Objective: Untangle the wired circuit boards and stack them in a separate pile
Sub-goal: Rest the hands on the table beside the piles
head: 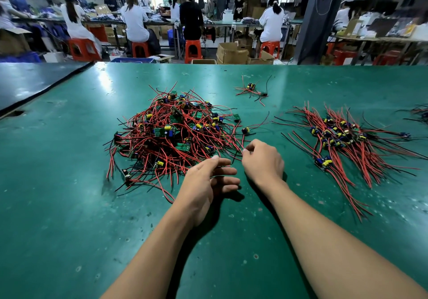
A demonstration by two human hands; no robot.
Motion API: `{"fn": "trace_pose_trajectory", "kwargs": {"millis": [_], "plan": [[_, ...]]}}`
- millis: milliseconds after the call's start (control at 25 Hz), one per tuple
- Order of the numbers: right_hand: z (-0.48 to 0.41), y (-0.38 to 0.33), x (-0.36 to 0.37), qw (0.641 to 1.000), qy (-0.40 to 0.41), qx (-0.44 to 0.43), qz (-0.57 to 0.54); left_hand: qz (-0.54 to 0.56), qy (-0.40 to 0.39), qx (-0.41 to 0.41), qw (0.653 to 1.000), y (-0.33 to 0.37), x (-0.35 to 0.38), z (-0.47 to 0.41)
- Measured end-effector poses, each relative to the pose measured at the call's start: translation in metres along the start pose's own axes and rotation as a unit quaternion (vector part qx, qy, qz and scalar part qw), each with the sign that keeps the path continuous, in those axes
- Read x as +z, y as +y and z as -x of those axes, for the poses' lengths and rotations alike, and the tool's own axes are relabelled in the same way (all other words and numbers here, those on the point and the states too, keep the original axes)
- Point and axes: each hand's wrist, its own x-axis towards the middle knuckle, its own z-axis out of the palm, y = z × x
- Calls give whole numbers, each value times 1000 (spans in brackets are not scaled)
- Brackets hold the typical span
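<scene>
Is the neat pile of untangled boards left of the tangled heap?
No, the neat pile lies to the right of the tangled heap, beyond the right hand that pinches a red wire.

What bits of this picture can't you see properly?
Head view:
- Buried: lower boards in the tangled heap of red-wired green circuit boards, under its wires.
- Cut off: the dark wire bunch, by the right frame edge.
- Hidden: how many red wires the right hand pinches, by its curled fingers.
- Too small: markings on the fanned pile of wired boards.

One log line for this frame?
stage: untangling | right hand pinches red wire at tangled pile edge | left hand fingers relaxed beside it | sorted pile at right
</scene>
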Motion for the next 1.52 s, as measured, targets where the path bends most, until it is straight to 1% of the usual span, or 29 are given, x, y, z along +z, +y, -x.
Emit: {"fn": "trace_pose_trajectory", "kwargs": {"millis": [120,200,240,320,360,400,440,560,640,680,760,800,880,920,960,1000,1040,1080,1120,1160,1200,1320,1400,1520], "plan": [[18,10,-7,998,16,-10,-53,1,-3,-2,1000,-1,0,0],[29,21,-12,989,11,-14,-144,6,-7,0,1000,-2,0,1],[32,26,-15,979,19,-4,-205,9,-10,1,1000,-2,0,0],[38,32,-23,934,28,42,-353,18,-10,-1,1000,-3,1,1],[41,33,-27,913,33,54,-403,21,-11,-3,1000,-4,1,1],[44,31,-30,902,31,44,-428,23,-12,-4,1000,-4,0,1],[49,28,-32,905,13,13,-425,21,-12,-6,1000,-4,-1,0],[61,20,-34,930,-87,-115,-337,-16,-21,0,1000,-6,-2,-3],[63,19,-38,929,-140,-152,-306,-58,-28,14,998,-8,-3,-5],[63,20,-41,926,-154,-164,-303,-82,-31,23,996,-10,-4,-6],[58,23,-46,926,-133,-168,-311,-129,-35,45,990,-14,-5,-6],[55,25,-48,927,-102,-145,-330,-148,-34,55,987,-16,-5,-6],[44,29,-47,934,-6,-74,-349,-181,-26,74,980,-19,-5,-4],[38,30,-44,944,40,-43,-324,-192,-25,81,978,-19,-4,-4],[32,29,-39,957,67,-30,-281,-195,-24,85,977,-19,-4,-4],[28,28,-35,971,56,-32,-231,-191,-24,85,978,-19,-3,-4],[25,24,-31,984,16,-49,-168,-184,-23,83,979,-19,-3,-5],[22,21,-25,991,-42,-77,-104,-175,-20,81,981,-19,-3,-5],[19,18,-21,990,-95,-101,-40,-167,-17,78,983,-19,-3,-6],[17,13,-19,985,-122,-120,7,-159,-16,75,984,-19,-2,-5],[15,8,-17,982,-134,-132,23,-150,-16,72,986,-19,-2,-5],[6,2,-16,986,-103,-127,-32,-128,-8,69,989,-19,-1,-6],[5,3,-16,982,-66,-139,-107,-123,2,72,990,-19,-1,-7],[16,2,-22,951,17,-179,-250,-99,4,65,993,-17,1,-8]]}}
